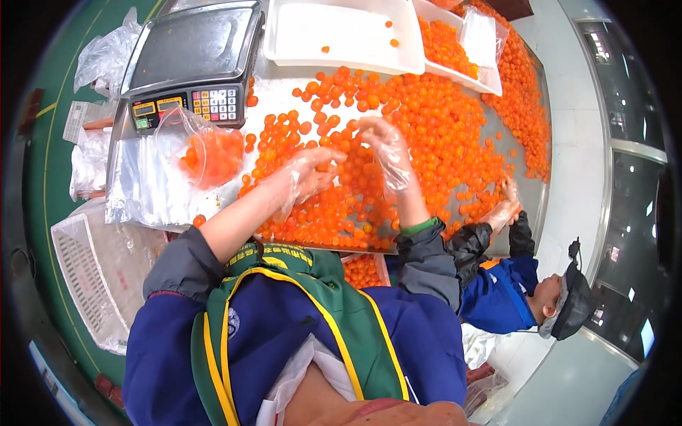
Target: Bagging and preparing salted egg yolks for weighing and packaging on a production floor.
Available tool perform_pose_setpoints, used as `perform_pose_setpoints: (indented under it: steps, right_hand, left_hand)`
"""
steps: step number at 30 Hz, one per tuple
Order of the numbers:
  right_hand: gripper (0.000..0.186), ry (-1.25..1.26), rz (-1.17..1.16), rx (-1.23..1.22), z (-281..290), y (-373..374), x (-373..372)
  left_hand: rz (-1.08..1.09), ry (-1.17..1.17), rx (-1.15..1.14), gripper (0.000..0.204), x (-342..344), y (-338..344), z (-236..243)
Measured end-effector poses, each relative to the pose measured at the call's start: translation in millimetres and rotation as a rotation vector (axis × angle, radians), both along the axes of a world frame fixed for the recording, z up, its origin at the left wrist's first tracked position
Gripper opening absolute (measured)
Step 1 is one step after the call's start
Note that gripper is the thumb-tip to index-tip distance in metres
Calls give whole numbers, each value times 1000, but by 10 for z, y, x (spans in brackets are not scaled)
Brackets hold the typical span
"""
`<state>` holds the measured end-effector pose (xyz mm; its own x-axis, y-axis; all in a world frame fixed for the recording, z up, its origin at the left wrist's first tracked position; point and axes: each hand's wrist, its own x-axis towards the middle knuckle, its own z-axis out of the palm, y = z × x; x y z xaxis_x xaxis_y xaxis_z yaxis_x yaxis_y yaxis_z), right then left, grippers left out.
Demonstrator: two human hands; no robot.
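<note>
Small glossy orange balls point(440, 135) cover much of the metal table, spread loosely under and around both my hands; their exact kind is unclear. My left hand point(316, 172), in a clear thin plastic glove, hovers low over them with its fingers loosely bent and apart from the thumb. Just to its right is my right hand point(389, 150), also gloved, its bent fingers pointing left above the balls. No ball shows gripped in either hand, though the palms are partly hidden. A clear plastic bag point(213, 153) with orange balls inside lies left of my hands.
A digital scale point(192, 53) stands at the far left, near a white tray point(341, 39) with a few balls. Another white tray point(490, 79) holds many. At right, a co-worker's gloved hands point(506, 206) reach onto the table. A white crate point(96, 266) sits lower left.
</note>
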<state>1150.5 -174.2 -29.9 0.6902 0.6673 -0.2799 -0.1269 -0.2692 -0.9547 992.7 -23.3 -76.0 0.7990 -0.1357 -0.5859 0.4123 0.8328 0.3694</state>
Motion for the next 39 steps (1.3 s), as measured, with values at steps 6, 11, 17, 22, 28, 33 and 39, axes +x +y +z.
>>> perform_pose_setpoints:
  steps: [6,11,17,22,28,33,39]
  right_hand:
    - [18,-804,33,-421,-808,283,1092]
    - [12,-696,301,-569,-564,474,1112]
    - [28,-547,278,-108,439,1460,1834]
    - [30,-588,116,-127,811,2847,2988]
    - [29,-1151,-65,-85,542,3588,4090]
    - [44,-1240,137,-700,298,3600,3766]
    - [36,-1230,-10,-186,337,2543,3070]
  left_hand:
    - [84,-22,241,23,-150,217,158]
    - [110,1,605,29,-370,549,8]
    - [173,110,474,20,-492,573,-60]
    - [62,56,524,19,-287,640,-35]
    - [20,82,420,21,-177,763,110]
    - [7,81,264,21,-229,811,54]
    - [114,118,151,28,-265,670,85]
